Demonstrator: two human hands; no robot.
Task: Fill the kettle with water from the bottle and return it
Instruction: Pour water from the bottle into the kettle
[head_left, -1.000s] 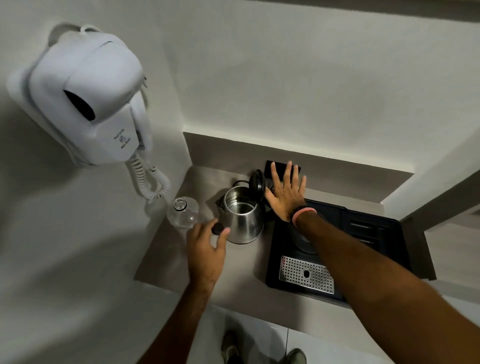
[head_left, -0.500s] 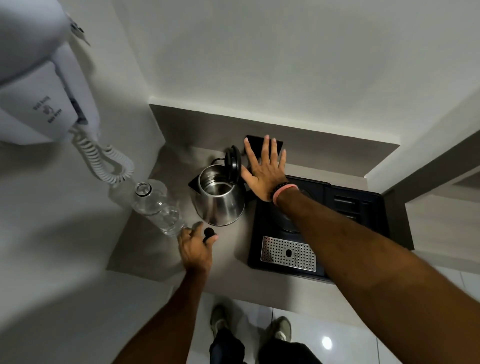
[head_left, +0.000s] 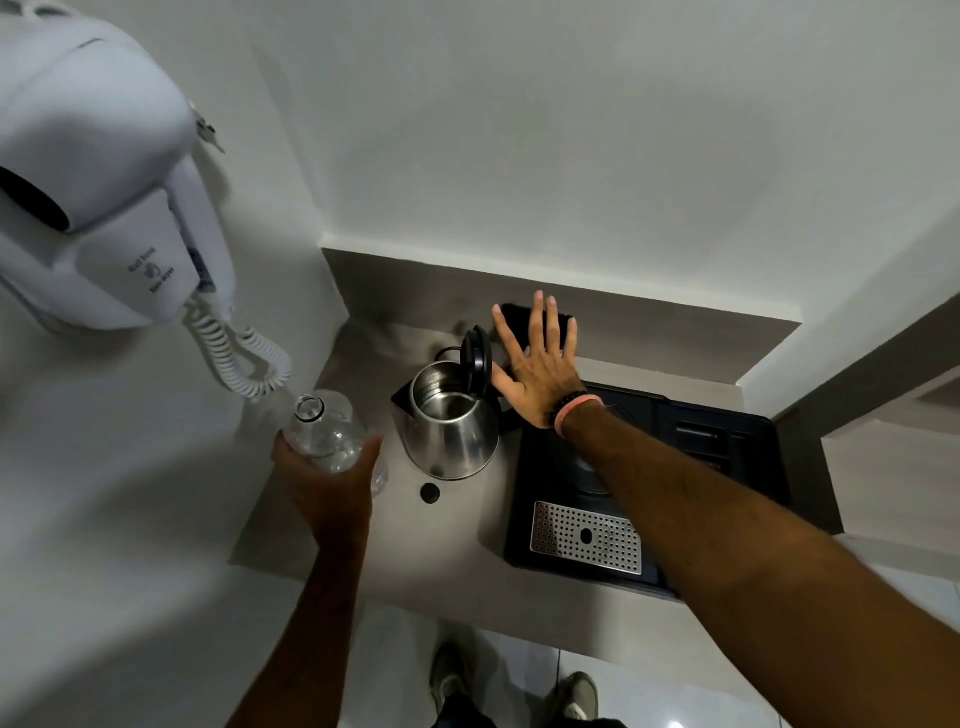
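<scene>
A steel kettle (head_left: 451, 436) stands on the grey counter (head_left: 447, 540), its black lid (head_left: 477, 358) flipped up and the inside showing. My left hand (head_left: 332, 483) is wrapped around a clear, uncapped water bottle (head_left: 324, 428) just left of the kettle, the bottle's neck leaning toward the wall. The bottle's black cap (head_left: 430, 492) lies on the counter in front of the kettle. My right hand (head_left: 537, 366) is spread flat with fingers apart, right beside the raised lid, holding nothing.
A black tray (head_left: 727, 467) with a perforated metal drip grate (head_left: 586, 538) sits right of the kettle, partly under my right arm. A white wall-mounted hair dryer (head_left: 104, 208) with a coiled cord (head_left: 239, 353) hangs at the left. A dark object rests behind my right hand.
My left hand has set the cap down on the counter and taken hold of the bottle. My right hand has stayed by the open lid.
</scene>
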